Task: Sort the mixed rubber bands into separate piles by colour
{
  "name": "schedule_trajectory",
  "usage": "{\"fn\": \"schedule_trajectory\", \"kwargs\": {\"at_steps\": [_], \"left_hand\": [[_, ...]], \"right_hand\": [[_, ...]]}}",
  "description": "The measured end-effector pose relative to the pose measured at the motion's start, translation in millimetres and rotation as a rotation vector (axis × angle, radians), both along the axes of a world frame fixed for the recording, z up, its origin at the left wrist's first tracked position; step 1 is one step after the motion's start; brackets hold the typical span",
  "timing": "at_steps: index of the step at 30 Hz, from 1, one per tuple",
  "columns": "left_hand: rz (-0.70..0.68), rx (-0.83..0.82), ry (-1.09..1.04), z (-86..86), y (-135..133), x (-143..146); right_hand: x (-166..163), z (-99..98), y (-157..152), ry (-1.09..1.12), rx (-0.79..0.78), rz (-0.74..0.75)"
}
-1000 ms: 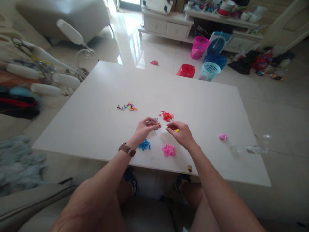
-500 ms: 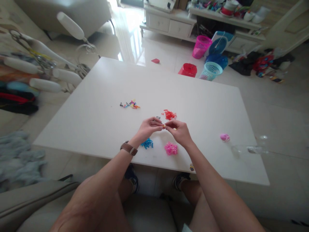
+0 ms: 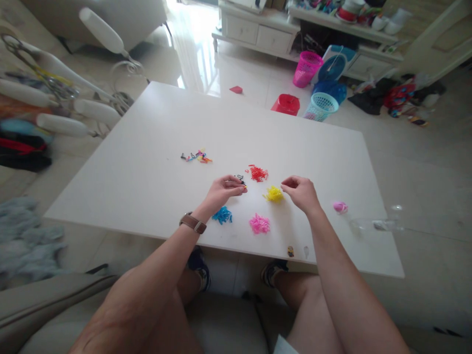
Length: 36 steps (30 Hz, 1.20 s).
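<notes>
My left hand (image 3: 225, 189) is closed in a pinch on a tiny yellow-orange piece (image 3: 245, 187) at its fingertips, above the middle of the table. Its fingers partly hide a small black pile (image 3: 241, 180). My right hand (image 3: 300, 191) is closed at the right edge of a pile of small yellow plastic pieces (image 3: 274, 194); what its fingertips hold, if anything, is too small to see. Around my hands are a red pile (image 3: 258, 173), a pink pile (image 3: 260, 223) and a blue pile (image 3: 223, 215) of similar clip-like pieces. Mixed-colour pieces (image 3: 199, 156) lie farther left.
The white table (image 3: 121, 182) carries a pink-purple item (image 3: 339, 207) and a clear container (image 3: 376, 224) at the right. A small cartoon figure (image 3: 290, 251) lies at the near edge. Beyond stand a red bin (image 3: 286, 104) and a light-blue basket (image 3: 321, 105).
My hands have parted: the right moved away to the right, uncovering the yellow pile, while the left stays near the middle, still holding the tiny piece.
</notes>
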<state>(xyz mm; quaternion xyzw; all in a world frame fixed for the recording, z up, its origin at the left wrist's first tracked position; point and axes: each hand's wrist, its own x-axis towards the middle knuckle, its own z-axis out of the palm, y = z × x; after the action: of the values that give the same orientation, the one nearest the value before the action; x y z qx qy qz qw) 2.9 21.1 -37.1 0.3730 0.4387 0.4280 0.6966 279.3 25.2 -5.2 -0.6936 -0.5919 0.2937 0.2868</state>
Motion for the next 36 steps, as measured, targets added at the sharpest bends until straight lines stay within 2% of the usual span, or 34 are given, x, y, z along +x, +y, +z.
{"fn": "schedule_trajectory", "kwargs": {"at_steps": [4, 8, 13, 16, 22, 27, 32, 36], "left_hand": [[-0.019, 0.012, 0.009, -4.1, 0.6, 0.9], [-0.054, 0.025, 0.027, -10.4, 0.8, 2.1], [-0.078, 0.025, 0.026, -14.4, 0.8, 3.2], [-0.086, 0.022, 0.034, -12.6, 0.0, 4.2], [-0.137, 0.052, 0.027, -9.9, -2.6, 6.6], [-0.185, 0.075, 0.067, -7.1, -5.0, 7.1], [-0.197, 0.085, 0.108, -2.7, -6.1, 6.3], [-0.165, 0.073, 0.098, -0.6, -4.9, 4.8]], "right_hand": [[15.5, -6.5, -6.6, -0.156, -0.115, 0.079], [18.4, -12.0, -10.8, -0.212, -0.174, 0.117], [12.9, -6.9, -8.7, -0.218, -0.075, 0.036], [-0.7, -0.8, -9.0, -0.132, 0.011, 0.038], [-45.7, 0.0, -19.2, 0.189, 0.070, 0.335], [-64.2, -2.7, -22.6, 0.226, 0.098, 0.462], [-55.9, 3.8, -16.7, 0.177, 0.135, 0.373], [-26.1, 10.0, -8.1, 0.097, 0.096, 0.183]]}}
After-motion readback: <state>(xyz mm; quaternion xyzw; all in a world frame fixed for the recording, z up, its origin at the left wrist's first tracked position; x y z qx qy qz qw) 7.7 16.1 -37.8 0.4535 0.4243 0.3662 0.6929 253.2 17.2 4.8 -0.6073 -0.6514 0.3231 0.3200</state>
